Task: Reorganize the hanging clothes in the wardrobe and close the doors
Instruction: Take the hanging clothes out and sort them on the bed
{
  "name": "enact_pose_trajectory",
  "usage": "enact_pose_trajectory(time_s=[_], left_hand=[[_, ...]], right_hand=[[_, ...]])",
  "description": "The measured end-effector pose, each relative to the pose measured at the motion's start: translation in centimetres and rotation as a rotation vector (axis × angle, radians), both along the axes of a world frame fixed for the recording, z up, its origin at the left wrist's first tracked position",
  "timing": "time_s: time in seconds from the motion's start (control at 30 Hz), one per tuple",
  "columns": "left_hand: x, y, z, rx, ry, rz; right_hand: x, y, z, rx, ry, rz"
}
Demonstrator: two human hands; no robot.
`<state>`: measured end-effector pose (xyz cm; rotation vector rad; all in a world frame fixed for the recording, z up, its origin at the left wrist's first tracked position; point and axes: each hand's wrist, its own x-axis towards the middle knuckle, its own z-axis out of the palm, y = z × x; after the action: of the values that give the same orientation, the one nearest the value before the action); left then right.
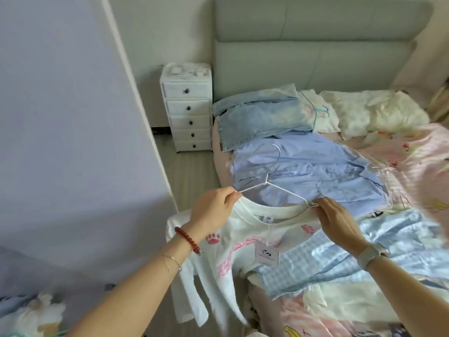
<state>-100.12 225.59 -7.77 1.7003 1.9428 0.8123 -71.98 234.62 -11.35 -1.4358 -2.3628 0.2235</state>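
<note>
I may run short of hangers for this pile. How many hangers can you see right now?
3. A white hanger held by both hands at the T-shirt's collar, a blue hanger by the folded jeans, a clear hanger on the blue shirt's right. Others may hide under clothes.

— How many hangers?
— Three that I can make out: a white hanger (272, 176) in the hands; a teal hanger (315, 113) by the jeans (257, 117); a clear hanger (381, 171) at the blue shirt (315, 171).
— And the garments?
— One white tee (233, 239); one blue shirt; one pair of jeans; one checked piece (303, 263) (the heap behind is too crumpled to count).
— Drawers?
— One drawer unit (187, 108); five drawers; five knobs.
— Hands?
— Two: left hand (213, 205); right hand (337, 220).
</note>
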Motion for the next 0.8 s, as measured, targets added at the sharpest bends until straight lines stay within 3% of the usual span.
enact_pose_trajectory(time_s=[0.17, 0.3, 0.6, 0.8], left_hand=[[5.2, 13.0, 1.5, 0.185, 0.296, 0.144], [8.8, 22.8, 2.3, 0.303, 0.291, 0.221], [19.4, 34.5, -6.4, -0.080, 0.256, -0.023], [25.7, 38.2, -16.8, -0.336, 0.270, -0.188]], right_hand=[[4.1, 6.6, -1.1, -0.066, 0.168, -0.219], [5.3, 13.4, -0.6, -0.120, 0.380, -0.374], [15.2, 28.2, -2.8, -0.185, 0.728, -0.830], [21.9, 35.5, -11.4, -0.302, 0.711, -1.139]])
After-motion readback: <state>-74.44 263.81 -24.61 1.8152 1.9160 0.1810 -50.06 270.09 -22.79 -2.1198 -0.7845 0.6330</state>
